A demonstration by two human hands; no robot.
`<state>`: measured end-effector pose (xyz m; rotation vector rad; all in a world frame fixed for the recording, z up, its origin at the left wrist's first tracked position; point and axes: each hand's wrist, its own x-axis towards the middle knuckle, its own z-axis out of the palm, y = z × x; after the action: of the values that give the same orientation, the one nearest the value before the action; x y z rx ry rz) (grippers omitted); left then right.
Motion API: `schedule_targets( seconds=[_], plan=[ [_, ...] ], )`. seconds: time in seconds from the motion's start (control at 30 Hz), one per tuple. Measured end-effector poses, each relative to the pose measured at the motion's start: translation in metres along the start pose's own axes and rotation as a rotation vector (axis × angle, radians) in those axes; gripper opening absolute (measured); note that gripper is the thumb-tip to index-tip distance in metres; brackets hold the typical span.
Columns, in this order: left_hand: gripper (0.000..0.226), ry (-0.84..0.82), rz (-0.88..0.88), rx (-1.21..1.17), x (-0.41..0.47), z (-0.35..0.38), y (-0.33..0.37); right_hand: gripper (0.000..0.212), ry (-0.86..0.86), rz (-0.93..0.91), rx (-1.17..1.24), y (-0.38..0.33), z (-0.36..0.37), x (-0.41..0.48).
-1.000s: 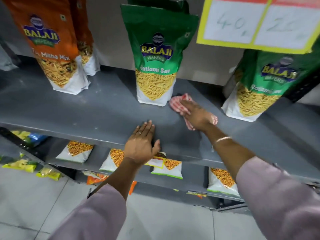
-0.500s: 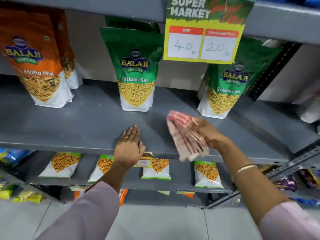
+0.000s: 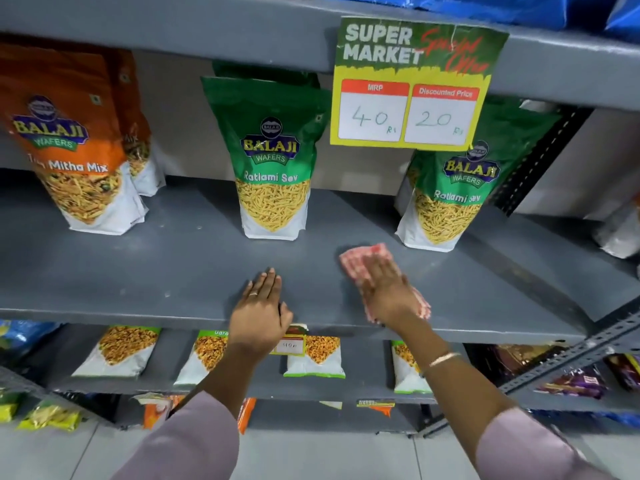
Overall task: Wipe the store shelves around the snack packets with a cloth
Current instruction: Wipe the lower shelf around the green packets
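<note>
A red-and-white checked cloth [image 3: 363, 259] lies flat on the grey shelf [image 3: 173, 271], pressed down by my right hand [image 3: 388, 292], which covers most of it. It sits between the middle green Ratlami Sev packet [image 3: 273, 161] and the right green packet [image 3: 453, 199], in front of both and touching neither. My left hand [image 3: 261, 313] rests palm down on the shelf's front edge, fingers together, holding nothing. An orange Mitha Mix packet [image 3: 72, 147] stands at the left, with another behind it.
A green and yellow price sign [image 3: 412, 84] hangs from the shelf above. Below are lower shelves with small snack packets [image 3: 313, 355] lying flat. A slotted metal upright [image 3: 540, 157] stands at the right. A white packet [image 3: 620, 230] sits far right.
My right hand lifted the cloth off the shelf half a second ago and now has it pressed flat again, nearer the front. The view tilted up. My left hand stayed on the edge.
</note>
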<state>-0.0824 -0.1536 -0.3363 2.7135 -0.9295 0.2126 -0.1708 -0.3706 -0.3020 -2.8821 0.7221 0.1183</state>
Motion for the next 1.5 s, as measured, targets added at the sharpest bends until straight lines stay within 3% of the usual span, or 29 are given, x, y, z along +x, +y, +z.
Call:
schedule_targets(
  seconds=[0.07,0.1,0.2,0.27,0.3,0.4,0.43,0.53,0.57,0.63,0.73,0.87,0.93,1.07,1.23,1.33,1.43,1.5],
  plan=[
    [0.059,0.005,0.004,-0.01,-0.001,-0.001,0.0,0.056,0.075,0.215,0.099,-0.001,-0.002,0.016],
    [0.059,0.005,0.007,-0.018,0.0,-0.003,0.001,0.056,0.094,0.201,0.111,-0.008,-0.003,0.021],
    [0.058,-0.021,0.01,-0.031,0.0,-0.004,0.002,0.054,0.056,-0.148,0.055,-0.028,-0.001,0.026],
    [0.058,-0.022,0.013,-0.031,0.0,-0.003,0.001,0.05,0.063,-0.251,0.038,-0.023,-0.003,0.039],
    [0.058,-0.018,0.013,-0.035,0.0,-0.002,0.0,0.049,0.089,-0.218,0.038,-0.018,-0.006,0.049],
    [0.059,-0.008,0.007,-0.057,0.0,0.0,-0.002,0.052,0.163,0.136,0.154,-0.012,-0.007,0.089],
    [0.059,0.002,0.01,-0.06,0.001,0.001,-0.002,0.055,0.139,0.115,0.149,-0.016,-0.004,0.103],
    [0.059,0.028,0.021,-0.075,0.002,0.004,-0.004,0.057,-0.012,-0.203,0.046,-0.025,-0.001,0.137],
    [0.059,0.043,0.023,-0.082,0.002,0.005,-0.004,0.058,-0.035,-0.213,0.048,-0.024,-0.003,0.149],
    [0.059,0.057,0.022,-0.095,0.003,0.007,-0.005,0.065,0.007,-0.073,0.053,-0.022,-0.007,0.17],
    [0.06,0.056,0.013,-0.099,0.002,0.008,-0.004,0.057,0.04,0.22,0.123,-0.035,-0.017,0.19],
    [0.061,0.026,-0.002,-0.094,0.004,0.008,-0.004,0.067,-0.007,-0.094,0.184,-0.06,-0.017,0.216],
    [0.062,0.008,-0.003,-0.094,0.002,0.004,-0.003,0.06,-0.047,-0.073,0.184,-0.065,-0.008,0.217],
    [0.062,-0.022,-0.005,-0.07,0.001,-0.001,-0.002,0.062,0.008,-0.175,0.04,-0.067,-0.007,0.18],
    [0.061,-0.023,0.0,-0.069,0.001,0.001,-0.002,0.059,0.024,-0.094,0.095,-0.069,-0.005,0.105],
    [0.058,0.013,0.008,-0.085,0.0,0.002,-0.002,0.056,0.055,-0.171,0.079,-0.069,0.008,0.054],
    [0.057,0.029,0.013,-0.096,0.001,0.001,-0.001,0.074,0.005,-0.27,0.005,-0.045,0.013,0.008],
    [0.057,0.011,0.009,-0.094,0.0,-0.001,-0.001,0.078,0.006,-0.206,-0.01,-0.004,0.015,-0.007]
  ],
)
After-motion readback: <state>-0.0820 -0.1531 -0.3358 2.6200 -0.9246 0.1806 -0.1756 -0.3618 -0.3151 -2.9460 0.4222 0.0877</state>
